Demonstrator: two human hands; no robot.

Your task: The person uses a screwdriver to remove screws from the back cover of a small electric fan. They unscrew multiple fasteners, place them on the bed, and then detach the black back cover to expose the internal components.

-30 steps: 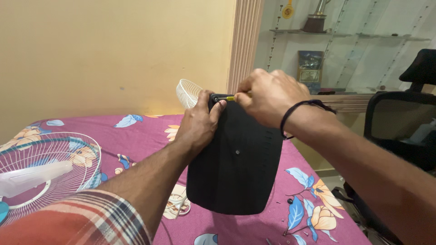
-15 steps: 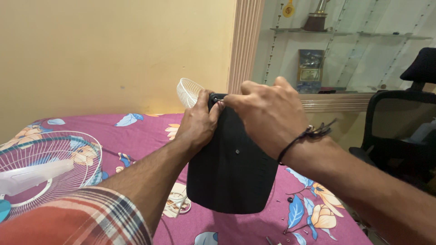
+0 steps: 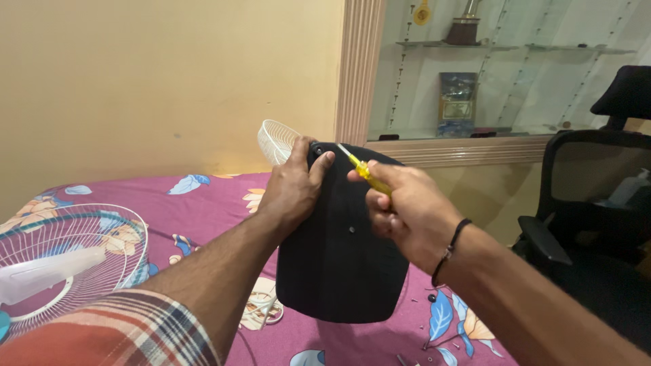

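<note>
Left hand (image 3: 293, 188) wrapped around the top of the black panel (image 3: 339, 251), standing up on the pink flowered bedsheet (image 3: 203, 203); right hand (image 3: 400, 213) closed around a yellow screwdriver (image 3: 363, 169), tip just beside the panel's top edge. Might slip and poke the left thumb, or tip the panel over. Right of the panel, behind glass: a dark, flat, upright box (image 3: 456, 102) on a shelf.

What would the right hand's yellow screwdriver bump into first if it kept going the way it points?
Probably the top edge of the black panel, near the left hand; depth is unclear.
</note>
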